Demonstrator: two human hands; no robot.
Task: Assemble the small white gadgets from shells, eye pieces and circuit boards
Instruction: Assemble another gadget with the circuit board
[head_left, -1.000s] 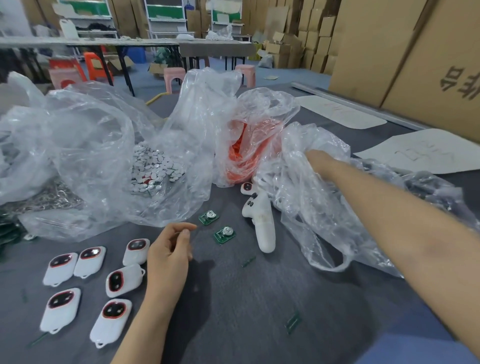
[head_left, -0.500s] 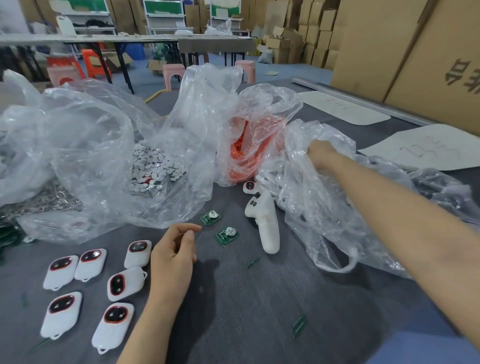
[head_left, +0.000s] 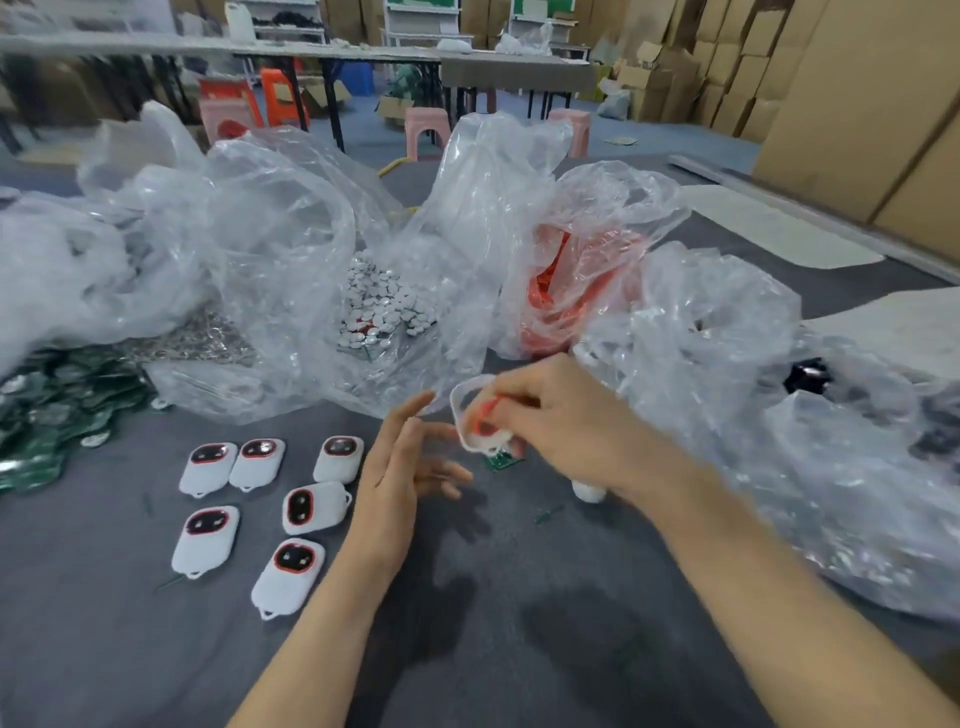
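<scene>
**Desk:** What did you have on the feed?

**Me:** The grey table (head_left: 519, 649) took up most of it. Clear bags (head_left: 270, 249) lay crumpled across its far half. One held white discs (head_left: 382, 306), one held orange parts (head_left: 566, 296), and the widest sprawled along the right edge.

**Desk:** And the boards?

**Me:** A heap of green boards (head_left: 57, 415) sat at the far left, partly under a bag. Nearer me, six gadgets (head_left: 314, 506) lay face up in loose rows, left of the arms. Each was white with a dark, red-rimmed window.

**Desk:** The hands?

**Me:** The right hand (head_left: 566, 421) was up over the middle of the table, fingers curled round a white shell (head_left: 483, 444). The left hand (head_left: 400, 467) was just beside it, fingers straight and spread, gripping nothing. I could not tell whether a fingertip touched the shell.

**Desk:** Anything in the shell?

**Me:** An orange eye piece (head_left: 484, 427) showed in it, under the right fingers, though blur hid how it sat. One small green board (head_left: 501, 461) lay on the table just below that hand, half hidden.
</scene>
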